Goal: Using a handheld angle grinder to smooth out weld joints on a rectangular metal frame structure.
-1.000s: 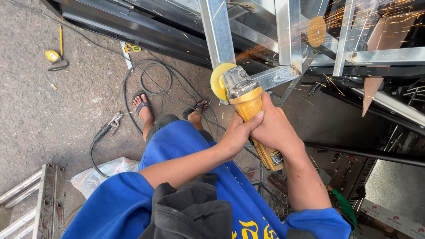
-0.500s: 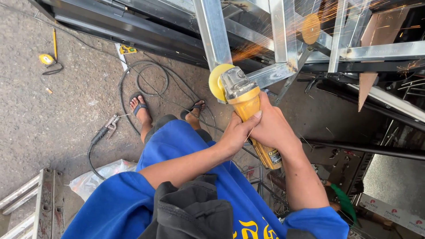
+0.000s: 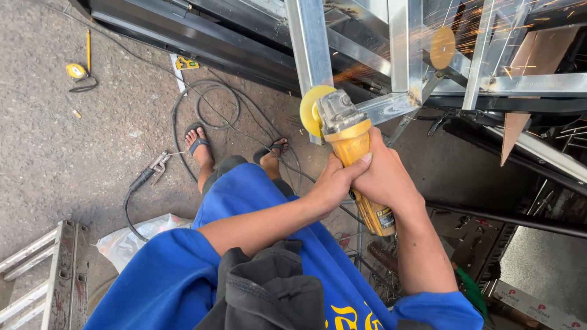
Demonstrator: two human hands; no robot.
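A yellow angle grinder (image 3: 348,143) is gripped by both my hands. My left hand (image 3: 333,183) wraps its body from the left and my right hand (image 3: 388,177) holds it from the right. Its yellow disc (image 3: 313,109) presses against a silver metal frame (image 3: 312,43), and orange sparks fly up to the right. A glass panel above mirrors the disc. My blue sleeves and blue trousers fill the lower view, and my feet in sandals (image 3: 197,142) stand on the concrete.
A black cable (image 3: 211,101) loops over the concrete by my feet. A welding clamp (image 3: 150,174) lies left, a yellow tape measure (image 3: 75,71) far left, an aluminium ladder (image 3: 43,275) and a plastic bag (image 3: 128,241) lower left. Dark metal bars (image 3: 507,217) lie right.
The grinder and both hands have shifted slightly up along the frame; sparks keep flying. My grip is unchanged.
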